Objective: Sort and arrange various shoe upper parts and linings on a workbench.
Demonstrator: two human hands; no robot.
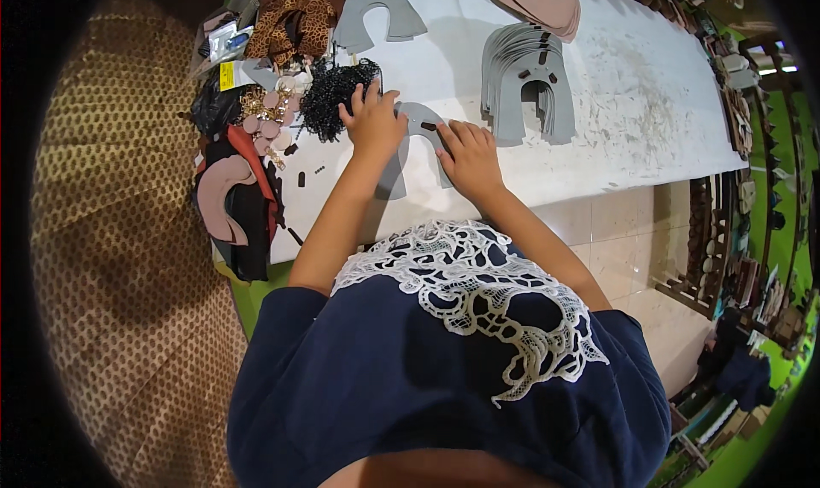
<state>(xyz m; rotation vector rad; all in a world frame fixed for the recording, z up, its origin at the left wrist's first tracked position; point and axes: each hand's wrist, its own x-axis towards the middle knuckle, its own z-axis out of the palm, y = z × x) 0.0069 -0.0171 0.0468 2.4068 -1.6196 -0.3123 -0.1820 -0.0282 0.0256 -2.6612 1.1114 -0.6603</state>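
Observation:
A grey U-shaped piece (392, 179) of sheet material lies on the white-covered table, between and partly beneath my hands. My left hand (374, 128) is open with fingers spread, over the piece's left side, its fingertips at the edge of a black beady heap (331, 99). Flat on the piece's right side, my right hand (472, 159) is open, fingers stretched out. By its index fingertip sits a small dark oblong patch (428, 126) on the grey curve. Whether either palm touches the table is hard to see.
A stack of similar grey U-shaped pieces (504, 82) stands to the right, and pink sheets (536, 1) lie behind it. Another grey piece (376, 18) is at the back. Leopard-print material (290, 18), pink discs (270, 129) and a pink curved piece (224, 199) crowd the left.

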